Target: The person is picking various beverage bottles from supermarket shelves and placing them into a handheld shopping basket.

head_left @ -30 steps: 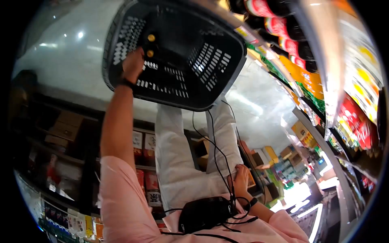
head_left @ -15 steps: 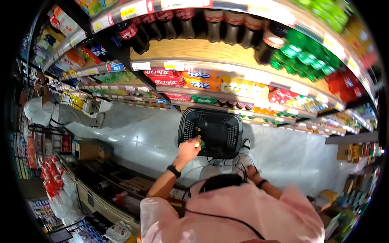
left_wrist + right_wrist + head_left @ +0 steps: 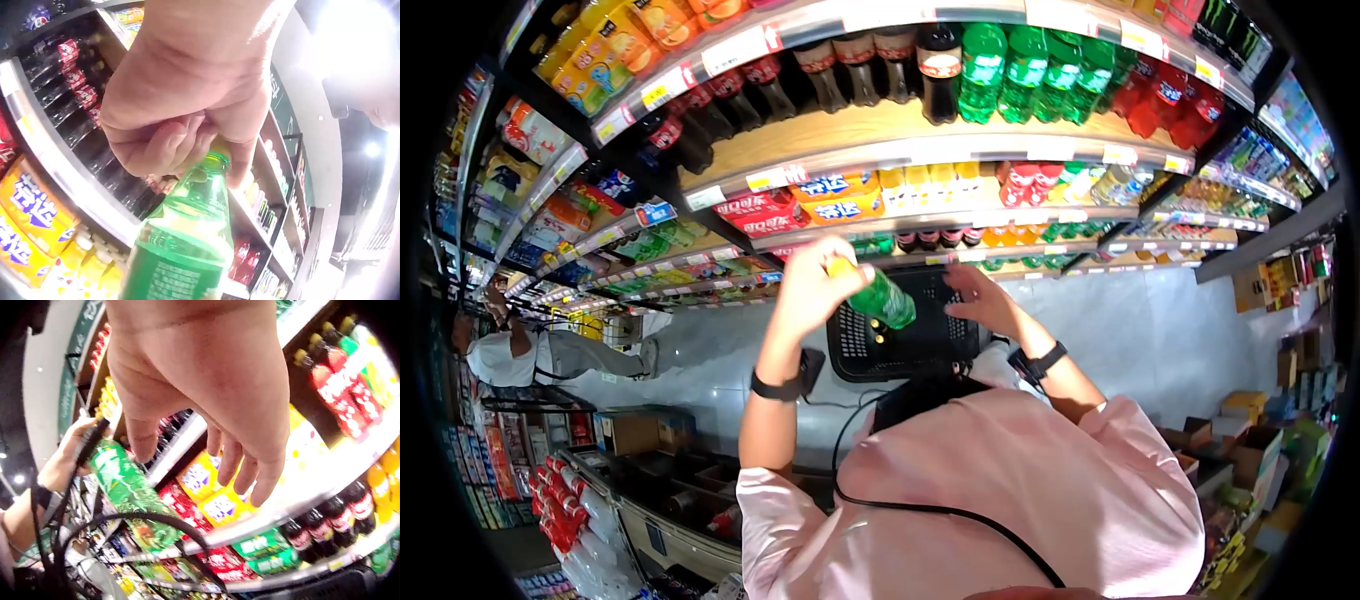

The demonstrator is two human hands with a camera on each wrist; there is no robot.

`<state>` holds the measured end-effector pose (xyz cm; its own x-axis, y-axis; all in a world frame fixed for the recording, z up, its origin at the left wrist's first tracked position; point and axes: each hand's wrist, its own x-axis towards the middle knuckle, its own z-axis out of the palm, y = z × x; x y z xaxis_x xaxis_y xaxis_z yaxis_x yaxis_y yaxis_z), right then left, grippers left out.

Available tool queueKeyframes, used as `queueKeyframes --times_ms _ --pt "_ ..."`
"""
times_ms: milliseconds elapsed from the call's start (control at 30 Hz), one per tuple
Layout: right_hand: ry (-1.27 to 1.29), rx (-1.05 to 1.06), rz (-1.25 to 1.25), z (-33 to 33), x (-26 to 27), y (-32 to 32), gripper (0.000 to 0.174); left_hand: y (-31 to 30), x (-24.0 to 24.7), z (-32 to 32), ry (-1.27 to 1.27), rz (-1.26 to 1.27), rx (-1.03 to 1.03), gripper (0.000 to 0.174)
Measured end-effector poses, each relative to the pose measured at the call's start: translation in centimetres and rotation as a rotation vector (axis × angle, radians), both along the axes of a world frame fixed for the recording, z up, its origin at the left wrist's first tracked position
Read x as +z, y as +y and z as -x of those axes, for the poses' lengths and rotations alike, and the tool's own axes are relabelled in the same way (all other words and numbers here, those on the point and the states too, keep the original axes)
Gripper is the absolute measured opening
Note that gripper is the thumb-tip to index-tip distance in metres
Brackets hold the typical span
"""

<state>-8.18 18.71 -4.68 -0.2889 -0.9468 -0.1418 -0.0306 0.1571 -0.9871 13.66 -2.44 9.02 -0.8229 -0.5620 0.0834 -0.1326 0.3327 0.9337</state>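
My left hand [image 3: 812, 285] grips a green plastic soda bottle [image 3: 885, 303] by its neck, just below the yellow cap. The bottle tilts, its base pointing right and down, over the black shopping basket [image 3: 850, 367]. In the left wrist view the fingers curl around the neck, and clear liquid shows inside the bottle [image 3: 178, 250]. My right hand [image 3: 988, 300] hovers by the basket's right side, holding nothing. Its fingers [image 3: 231, 465] are relaxed and spread from the thumb in the right wrist view, apart from the bottle [image 3: 131, 487]. A small yellow cap shows inside the basket.
Drink shelves rise ahead, with cola bottles [image 3: 855, 75], green soda bottles [image 3: 1025, 75] and orange multipacks [image 3: 835, 198]. Black cables [image 3: 125, 515] cross the right wrist view. Another person [image 3: 510, 350] stands down the aisle at left. Cardboard boxes [image 3: 1255, 460] sit at right.
The left hand has come up from inside the basket, lifting the green bottle by its neck. My right hand has risen from my lap to beside the basket. The head view has swung toward the shelves.
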Motion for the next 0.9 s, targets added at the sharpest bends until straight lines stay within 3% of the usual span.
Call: queueKeyframes --times_ms 67,133,167,200,367,500,533,667,700,833,900 --pt "0.221 0.078 0.173 -1.9 5.0 -1.0 0.086 -1.4 1.9 1.3 0.004 -0.181 -0.057 0.016" --pt "0.285 0.12 0.264 -3.2 7.0 -1.9 0.081 -2.2 3.3 3.1 0.064 -0.113 -0.03 0.017" --pt "0.281 0.128 0.261 -3.5 7.2 -2.2 0.081 -2.9 3.1 4.0 0.089 -0.183 -0.03 0.022" --pt "0.157 0.072 0.224 -3.8 7.2 -2.4 0.076 -1.7 6.3 4.3 -0.014 -0.229 -0.003 0.029" --pt "-0.335 -0.017 0.244 -5.0 7.2 -2.2 0.062 -2.5 3.6 6.4 0.079 -0.242 0.069 0.032" --pt "-0.48 -0.066 0.267 -4.9 7.8 -1.4 0.05 -0.4 0.7 5.9 0.161 -0.206 0.009 0.032" --pt "-0.48 -0.078 0.271 -4.9 7.5 -1.3 0.05 1.0 0.4 5.4 0.063 -0.256 0.056 0.035" --pt "-0.549 -0.238 0.401 -4.2 6.7 -1.2 0.046 5.9 -2.4 6.0 0.205 -0.487 -0.197 0.041" --pt "-0.53 -0.244 0.378 -3.8 7.3 -0.9 0.045 6.7 -2.7 6.0 0.159 -0.423 -0.197 0.045" --pt "-0.438 -0.299 0.296 -2.1 8.5 0.3 0.05 8.3 -3.5 6.0 0.078 -0.547 -0.224 0.055" --pt "-0.388 -0.397 0.295 -1.8 9.5 0.5 0.054 9.6 -3.6 6.5 0.129 -0.408 -0.219 0.06"
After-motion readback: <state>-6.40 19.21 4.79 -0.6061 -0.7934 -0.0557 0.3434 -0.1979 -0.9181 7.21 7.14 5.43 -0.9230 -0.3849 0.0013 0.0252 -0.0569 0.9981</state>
